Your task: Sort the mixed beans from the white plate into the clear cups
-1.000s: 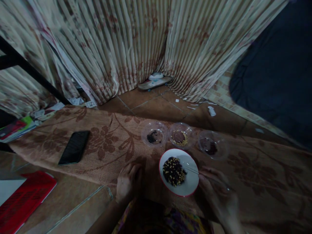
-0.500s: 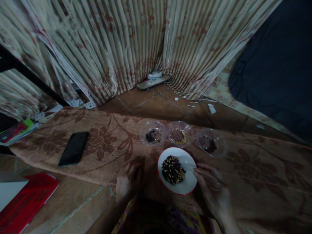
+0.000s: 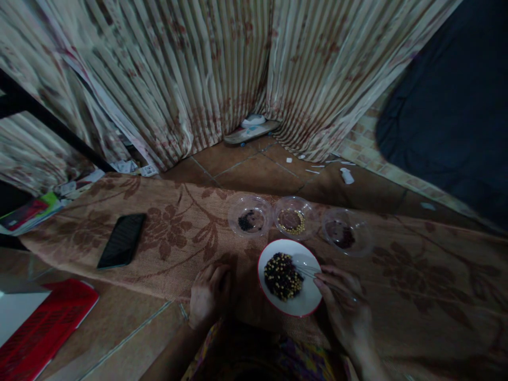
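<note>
My right hand [image 3: 345,301] pinches thin metal tweezers [image 3: 310,272] at the right side of a white bowl with a red rim [image 3: 307,304]. The tweezers' tips reach into the bowl, beside a heap of mixed dark and yellow beans [image 3: 282,278]. I cannot make out a bean between the tips. My left hand [image 3: 210,291] rests on the cloth left of the bowl, fingers curled in and holding nothing visible. Behind the bowl stand three clear plastic cups: one with black beans [image 3: 248,221], one with yellow beans [image 3: 296,226], one with dark red beans [image 3: 346,236].
A brown flowered cloth [image 3: 166,264] covers the narrow table. On its left lies a black phone [image 3: 122,241]; papers [image 3: 39,211] sit at the far left end. A red and white box [image 3: 51,323] is at lower left. Beyond are a skateboard [image 3: 250,132] and striped curtains [image 3: 222,69].
The view has shifted very slightly. The tweezers stay in my right hand inside the bowl, and my left hand keeps its place on the cloth.
</note>
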Demonstrator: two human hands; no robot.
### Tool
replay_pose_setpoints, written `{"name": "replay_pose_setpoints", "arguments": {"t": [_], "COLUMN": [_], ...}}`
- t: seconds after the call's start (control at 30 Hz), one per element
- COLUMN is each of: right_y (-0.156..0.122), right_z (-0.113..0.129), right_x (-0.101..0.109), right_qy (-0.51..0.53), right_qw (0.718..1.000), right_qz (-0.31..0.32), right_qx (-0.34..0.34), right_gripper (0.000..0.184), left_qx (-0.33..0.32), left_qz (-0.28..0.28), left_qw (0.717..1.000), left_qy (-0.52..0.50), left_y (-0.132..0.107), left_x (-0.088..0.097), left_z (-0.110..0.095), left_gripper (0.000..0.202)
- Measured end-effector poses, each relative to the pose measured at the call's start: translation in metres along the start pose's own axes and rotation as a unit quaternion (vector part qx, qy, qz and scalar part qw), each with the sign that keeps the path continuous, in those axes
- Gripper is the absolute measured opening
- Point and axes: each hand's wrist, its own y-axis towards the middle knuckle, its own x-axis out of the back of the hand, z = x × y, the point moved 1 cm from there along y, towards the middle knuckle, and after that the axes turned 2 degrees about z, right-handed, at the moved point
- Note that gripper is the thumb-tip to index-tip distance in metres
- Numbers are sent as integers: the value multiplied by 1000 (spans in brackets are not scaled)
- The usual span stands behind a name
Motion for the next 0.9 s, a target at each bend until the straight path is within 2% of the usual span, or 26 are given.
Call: {"name": "replay_pose_setpoints", "arguments": {"t": [0.27,0.43,0.53,0.63,0.73,0.8,0.9], "right_y": [1,-1,6,23,36,36,22], "right_z": [2,0,5,14,22,23,15], "right_x": [1,4,14,33,48,48,33], "right_qy": [1,18,33,19,13,17,35], "right_qw": [1000,999,996,988,981,985,995], "right_qz": [-17,-29,-70,-146,-190,-170,-82], "right_qx": [11,-31,-51,-39,-30,-35,-53], "right_gripper": [25,27,27,28,30,28,25], "left_qx": [0,2,1,-5,-9,-10,-5], "left_qz": [1,-4,-8,-8,-17,-24,-17], "left_qw": [1000,1000,1000,1000,1000,1000,1000], "left_qy": [2,9,11,6,6,8,10], "left_y": [1,4,6,8,8,7,7], "left_x": [1,5,9,10,10,9,8], "left_z": [-1,-6,-9,-9,-8,-8,-8], "left_gripper": [16,18,18,19,20,22,21]}}
